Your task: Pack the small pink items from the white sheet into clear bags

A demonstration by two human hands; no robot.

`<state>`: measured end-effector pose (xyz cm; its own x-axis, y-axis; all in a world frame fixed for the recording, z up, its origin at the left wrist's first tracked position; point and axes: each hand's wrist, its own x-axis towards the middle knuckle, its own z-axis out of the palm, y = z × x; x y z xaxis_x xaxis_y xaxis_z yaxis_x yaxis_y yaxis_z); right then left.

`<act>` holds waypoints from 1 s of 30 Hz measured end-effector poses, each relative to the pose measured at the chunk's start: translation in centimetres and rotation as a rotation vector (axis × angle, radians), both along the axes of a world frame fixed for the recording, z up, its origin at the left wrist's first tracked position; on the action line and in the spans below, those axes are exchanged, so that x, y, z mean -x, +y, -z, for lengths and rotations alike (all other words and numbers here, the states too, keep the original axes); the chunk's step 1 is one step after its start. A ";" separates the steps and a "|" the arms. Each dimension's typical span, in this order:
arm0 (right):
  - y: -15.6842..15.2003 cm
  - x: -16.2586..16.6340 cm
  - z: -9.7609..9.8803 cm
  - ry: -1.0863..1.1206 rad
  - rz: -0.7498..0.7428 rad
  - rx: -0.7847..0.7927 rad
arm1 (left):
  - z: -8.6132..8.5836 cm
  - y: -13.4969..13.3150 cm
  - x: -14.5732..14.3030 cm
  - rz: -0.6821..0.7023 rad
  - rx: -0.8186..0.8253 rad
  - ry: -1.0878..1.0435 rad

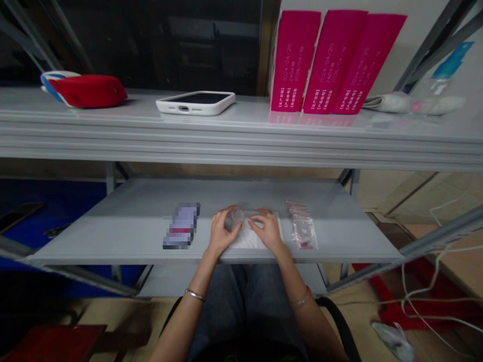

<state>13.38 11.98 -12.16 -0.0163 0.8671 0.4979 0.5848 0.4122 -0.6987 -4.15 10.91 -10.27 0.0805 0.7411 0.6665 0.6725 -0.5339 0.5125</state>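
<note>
My left hand (223, 230) is closed around the edge of a small clear round dish (237, 216), thumb on the near side and fingers on the far side. Beneath both hands lies a white sheet or pad (247, 240) on the lower shelf. Just right of the dish is my right hand (268, 230), its thumb and fingers curled toward each other in a pinch. Whatever it may hold is too small to make out. To the right of that hand lies a row of overlapping clear plastic packets (303, 226) with reddish bits in them.
A phone with a blurred screen (181, 225) lies left on the lower shelf (124, 221). Above, the upper shelf (241, 125) carries a white-cased phone (196, 103), a red case (90, 91), pink boxes (296, 60) and a spray bottle (439, 88). White cables (422, 296) hang at right.
</note>
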 end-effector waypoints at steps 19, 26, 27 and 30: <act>0.0 0.1 -0.7 0.188 0.041 -0.076 | 0.1 -0.1 0.1 -0.001 -0.011 0.023; -0.4 1.4 -5.0 0.265 0.028 -0.172 | 0.2 0.0 0.1 0.029 0.001 0.035; -0.5 1.6 -5.1 0.234 0.000 -0.166 | 0.2 0.0 0.1 0.030 0.004 0.034; -0.6 1.9 -4.7 0.130 -0.092 -0.120 | 0.3 0.0 0.2 0.033 0.003 0.032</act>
